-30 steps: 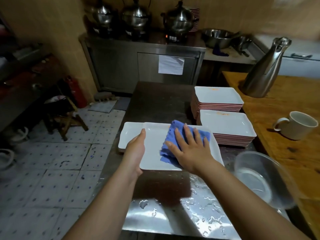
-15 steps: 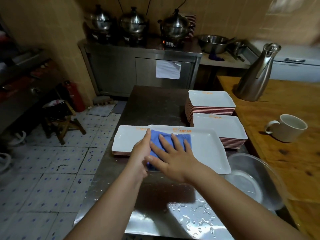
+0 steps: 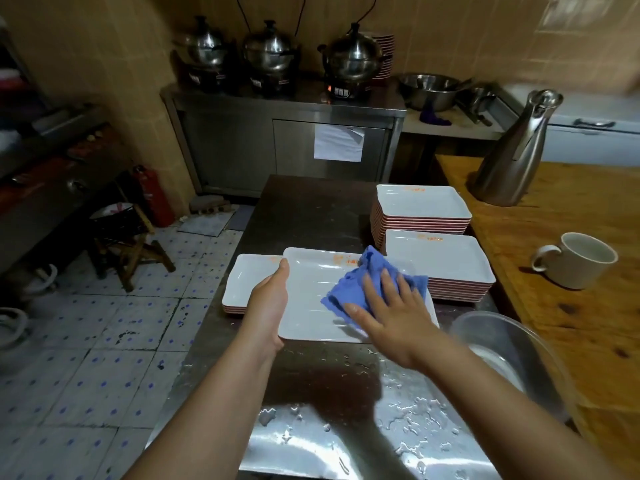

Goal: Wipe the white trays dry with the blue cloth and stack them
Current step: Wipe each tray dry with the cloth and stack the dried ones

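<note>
Low in the middle of the frame, a white tray (image 3: 308, 299) lies on the wet steel table (image 3: 311, 209), the right hand (image 3: 391, 317) pressing the blue cloth (image 3: 353, 289) flat with spread fingers. The left hand (image 3: 268, 303) grips its left edge. Long overlapping strokes into the corners would dry it best; stacks (image 3: 436, 268) wait at the right.

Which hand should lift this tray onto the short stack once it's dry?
Left, probably. The left hand already holds the tray by its left edge, right beside the short stack on that side. The right hand lies flat on the blue cloth, busy wiping.
</note>
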